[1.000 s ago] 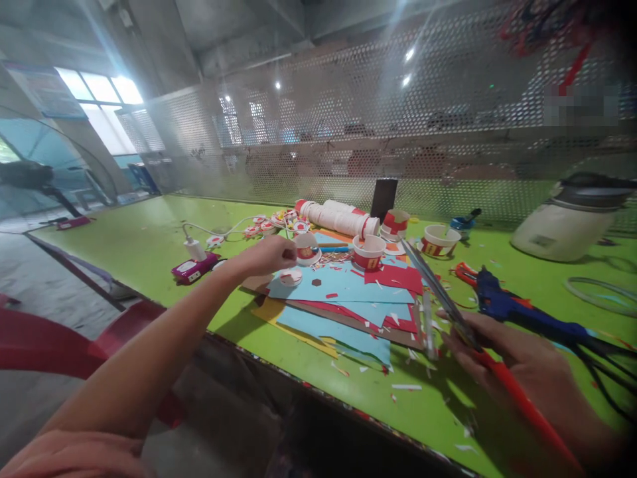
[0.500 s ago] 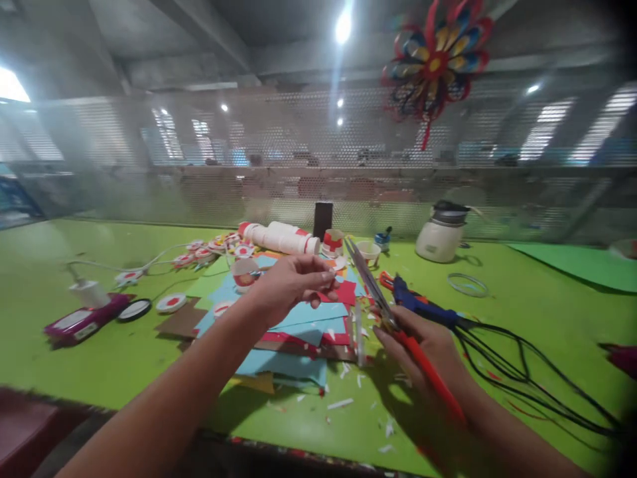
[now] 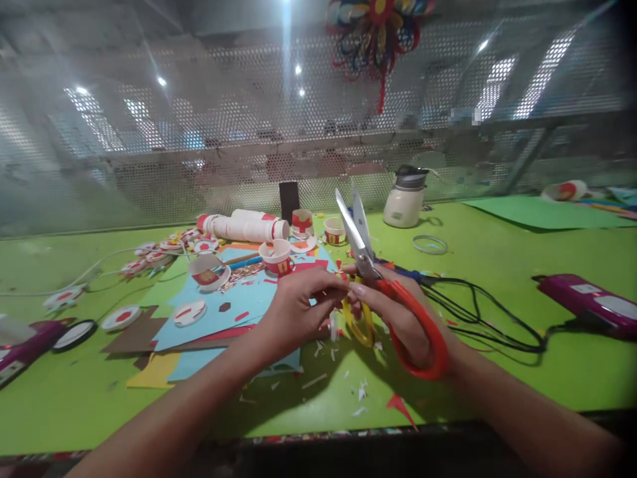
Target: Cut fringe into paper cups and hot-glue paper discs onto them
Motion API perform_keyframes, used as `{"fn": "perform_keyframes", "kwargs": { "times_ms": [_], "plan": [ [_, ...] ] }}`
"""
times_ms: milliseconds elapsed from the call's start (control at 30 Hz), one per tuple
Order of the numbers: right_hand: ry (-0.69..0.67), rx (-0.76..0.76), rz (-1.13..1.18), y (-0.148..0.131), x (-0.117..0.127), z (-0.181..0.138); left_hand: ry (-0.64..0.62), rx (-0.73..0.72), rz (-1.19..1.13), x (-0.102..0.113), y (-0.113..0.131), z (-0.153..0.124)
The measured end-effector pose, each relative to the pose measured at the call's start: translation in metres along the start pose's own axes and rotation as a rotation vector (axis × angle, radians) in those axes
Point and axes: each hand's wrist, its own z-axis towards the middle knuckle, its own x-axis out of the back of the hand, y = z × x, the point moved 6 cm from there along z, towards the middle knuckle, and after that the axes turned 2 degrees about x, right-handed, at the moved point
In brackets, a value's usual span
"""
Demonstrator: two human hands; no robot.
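Our right hand (image 3: 413,325) grips scissors (image 3: 367,263), spread blades (image 3: 351,229) toward twelve-ish, probably sparing our left hand (image 3: 298,302), pinched closed, can't tell on what.

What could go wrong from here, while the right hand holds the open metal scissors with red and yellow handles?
The left hand is close to the scissors, whose blades stand apart, so a slip could perhaps nick a finger. The pointed red paper scrap lies near the front edge of the green table and might be brushed off.
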Motion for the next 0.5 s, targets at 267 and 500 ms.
{"fn": "perform_keyframes", "kwargs": {
  "times_ms": [267,500],
  "plan": [
    [-0.008,0.004,0.006,0.000,-0.002,-0.004,-0.044,-0.148,0.179,-0.009,0.006,-0.011],
    [-0.001,-0.039,0.175,0.020,-0.003,-0.008,-0.072,0.030,-0.029,-0.005,-0.003,-0.014]
  ]
}}
